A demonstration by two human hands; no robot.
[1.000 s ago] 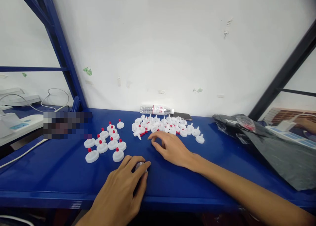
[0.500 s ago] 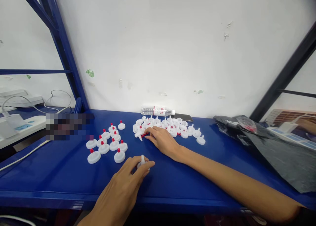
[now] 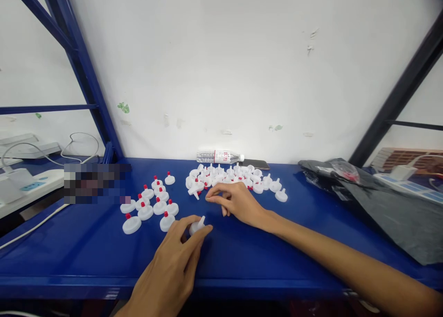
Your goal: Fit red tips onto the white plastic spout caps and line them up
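The person's left hand (image 3: 171,257) grasps one white nozzle cap (image 3: 195,228) between thumb and fingers, the nozzle upward; the right hand (image 3: 238,202) is near, its fingertips close together, but whether they pinch something cannot be told; beyond it lies a pile of caps (image 3: 221,171); red-tipped caps (image 3: 167,222) stand left.

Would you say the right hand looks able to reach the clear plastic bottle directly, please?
Probably not without reaching over: the piled white caps lie between the right hand and the bottle.
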